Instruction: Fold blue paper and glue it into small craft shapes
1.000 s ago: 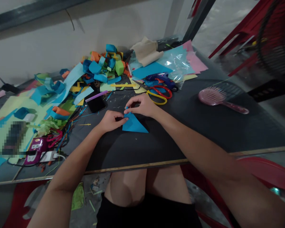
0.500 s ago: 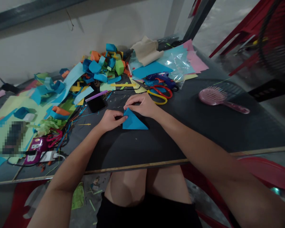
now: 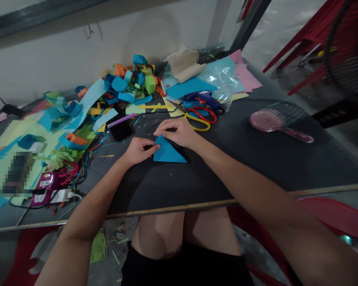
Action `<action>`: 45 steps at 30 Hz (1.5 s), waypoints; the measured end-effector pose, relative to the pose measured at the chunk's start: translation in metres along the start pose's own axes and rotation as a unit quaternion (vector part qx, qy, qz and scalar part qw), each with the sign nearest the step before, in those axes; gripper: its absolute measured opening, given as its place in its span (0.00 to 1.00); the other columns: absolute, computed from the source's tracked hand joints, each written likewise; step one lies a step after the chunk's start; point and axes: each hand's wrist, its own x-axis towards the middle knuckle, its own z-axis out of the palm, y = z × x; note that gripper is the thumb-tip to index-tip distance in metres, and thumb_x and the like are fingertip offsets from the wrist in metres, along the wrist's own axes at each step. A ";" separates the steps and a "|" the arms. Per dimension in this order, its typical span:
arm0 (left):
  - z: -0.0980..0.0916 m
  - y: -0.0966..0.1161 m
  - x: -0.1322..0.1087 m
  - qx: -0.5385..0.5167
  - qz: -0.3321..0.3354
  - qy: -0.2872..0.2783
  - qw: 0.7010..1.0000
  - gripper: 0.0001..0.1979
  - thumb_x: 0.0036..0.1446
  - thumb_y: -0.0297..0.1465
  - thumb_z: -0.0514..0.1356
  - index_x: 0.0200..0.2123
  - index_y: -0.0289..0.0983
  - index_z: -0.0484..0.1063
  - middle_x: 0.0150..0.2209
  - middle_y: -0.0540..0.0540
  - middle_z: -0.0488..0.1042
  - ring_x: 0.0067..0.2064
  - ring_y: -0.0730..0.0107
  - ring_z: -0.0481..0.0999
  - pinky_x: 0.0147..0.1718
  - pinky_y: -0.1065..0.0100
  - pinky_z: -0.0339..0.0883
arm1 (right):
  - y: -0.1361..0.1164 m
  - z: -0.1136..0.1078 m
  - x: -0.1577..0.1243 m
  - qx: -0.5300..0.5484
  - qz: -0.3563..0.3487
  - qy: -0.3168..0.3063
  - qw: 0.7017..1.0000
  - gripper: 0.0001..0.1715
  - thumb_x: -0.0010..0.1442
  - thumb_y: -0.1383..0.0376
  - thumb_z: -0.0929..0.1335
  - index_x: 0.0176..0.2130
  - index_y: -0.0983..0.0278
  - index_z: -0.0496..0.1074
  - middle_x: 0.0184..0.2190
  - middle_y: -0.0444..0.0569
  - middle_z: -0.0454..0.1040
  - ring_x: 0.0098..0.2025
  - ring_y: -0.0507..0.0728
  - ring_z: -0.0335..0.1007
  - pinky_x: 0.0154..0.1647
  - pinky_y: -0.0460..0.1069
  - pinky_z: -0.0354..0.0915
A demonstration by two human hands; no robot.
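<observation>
A blue paper triangle (image 3: 168, 152) lies flat on the dark table (image 3: 226, 167) in front of me. My left hand (image 3: 139, 151) is curled, its fingertips pressing the triangle's left edge. My right hand (image 3: 179, 132) rests over the upper corner, fingers bent and pinching the paper there. Both hands touch the same sheet.
A black phone (image 3: 121, 129) lies just beyond my left hand. Red and yellow scissors (image 3: 200, 117), a blue glue gun (image 3: 204, 99) and a pile of folded coloured paper (image 3: 131, 83) sit further back. A pink hairbrush (image 3: 274, 124) lies at the right, paper scraps and a purple device (image 3: 45, 187) at the left.
The right hand has shifted slightly down onto the triangle's top corner and pressed it flatter. The left hand has barely moved.
</observation>
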 end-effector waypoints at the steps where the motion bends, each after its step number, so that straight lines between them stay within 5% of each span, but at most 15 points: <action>1: 0.000 0.000 0.000 0.001 -0.002 0.002 1.000 0.21 0.60 0.39 0.57 0.18 0.34 0.69 0.17 0.51 0.72 0.19 0.80 0.64 0.21 0.76 0.54 | -0.001 -0.001 0.000 -0.003 0.012 -0.007 1.000 0.11 0.54 0.58 0.73 0.30 0.62 0.82 0.31 0.49 0.81 0.31 0.53 0.74 0.32 0.49 0.67; 6: 0.002 -0.004 0.000 0.018 0.007 0.020 1.000 0.16 0.54 0.33 0.57 0.16 0.34 0.66 0.15 0.53 0.66 0.20 0.81 0.61 0.21 0.76 0.52 | -0.006 -0.006 -0.001 -0.071 0.072 -0.120 0.988 0.14 0.49 0.55 0.76 0.29 0.64 0.82 0.26 0.47 0.79 0.27 0.51 0.69 0.28 0.46 0.62; 11: 0.004 -0.005 0.000 0.020 0.017 0.020 0.999 0.17 0.54 0.33 0.57 0.15 0.34 0.64 0.14 0.54 0.64 0.19 0.81 0.59 0.21 0.75 0.50 | -0.009 -0.004 -0.001 -0.106 0.068 -0.118 0.985 0.13 0.52 0.56 0.74 0.29 0.65 0.81 0.24 0.47 0.77 0.26 0.51 0.67 0.28 0.46 0.60; 34: -0.001 0.004 0.000 -0.019 0.049 0.031 0.998 0.22 0.61 0.36 0.57 0.15 0.35 0.63 0.14 0.54 0.63 0.17 0.82 0.57 0.19 0.75 0.51 | 0.000 0.005 -0.002 0.019 0.012 -0.004 1.000 0.12 0.55 0.60 0.70 0.25 0.62 0.80 0.30 0.47 0.81 0.27 0.50 0.71 0.30 0.47 0.64; 45: 0.003 -0.001 0.000 0.017 0.009 0.029 0.999 0.23 0.61 0.38 0.57 0.16 0.34 0.65 0.15 0.53 0.68 0.18 0.81 0.60 0.20 0.75 0.52 | 0.002 0.009 -0.001 0.001 0.099 0.086 0.991 0.20 0.45 0.49 0.77 0.24 0.64 0.79 0.24 0.48 0.78 0.25 0.52 0.68 0.29 0.49 0.65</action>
